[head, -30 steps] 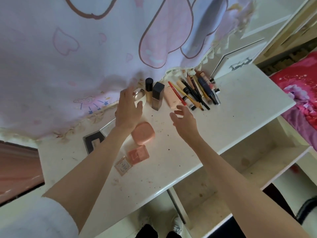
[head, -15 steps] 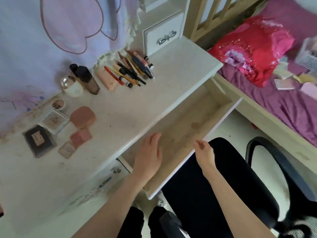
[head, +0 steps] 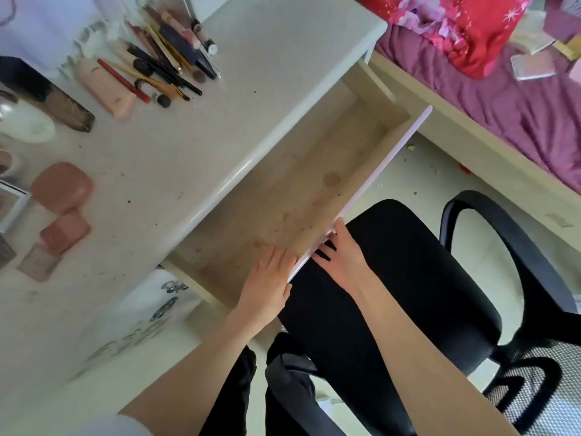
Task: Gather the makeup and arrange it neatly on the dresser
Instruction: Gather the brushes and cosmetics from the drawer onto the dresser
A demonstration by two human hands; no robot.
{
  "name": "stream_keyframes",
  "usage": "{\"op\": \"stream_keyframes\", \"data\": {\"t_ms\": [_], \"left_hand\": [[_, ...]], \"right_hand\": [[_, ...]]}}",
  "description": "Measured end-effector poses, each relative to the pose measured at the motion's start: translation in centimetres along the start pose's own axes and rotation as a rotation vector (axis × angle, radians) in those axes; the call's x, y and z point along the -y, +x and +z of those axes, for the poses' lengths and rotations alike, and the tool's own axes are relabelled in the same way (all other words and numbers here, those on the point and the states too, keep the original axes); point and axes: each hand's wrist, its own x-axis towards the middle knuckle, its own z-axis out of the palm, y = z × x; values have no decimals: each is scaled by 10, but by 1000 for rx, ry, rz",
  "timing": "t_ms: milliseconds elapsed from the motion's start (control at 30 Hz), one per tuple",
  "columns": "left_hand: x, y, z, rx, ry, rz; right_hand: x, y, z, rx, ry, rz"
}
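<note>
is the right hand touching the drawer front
Touching. The head view shows the right hand laid flat against the outer face of the drawer front, fingertips reaching its top edge with no gap.

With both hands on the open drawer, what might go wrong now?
1. The left hand lies inside the drawer, over its front panel; pushing it shut might pinch the fingers.
2. The chair stands close to the panel and may block it.
3. A jolt could roll the pencils.
</note>
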Motion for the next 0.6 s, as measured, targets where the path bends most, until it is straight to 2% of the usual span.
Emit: {"op": "stream_keyframes", "data": {"t_ms": [333, 600], "left_hand": [[15, 2, -15, -133, 155, 36], [61, -5, -54, -232, 250, -67]], "right_hand": [[4, -6, 0, 48, -14, -51], [5, -4, 26, 130, -141, -147]]}}
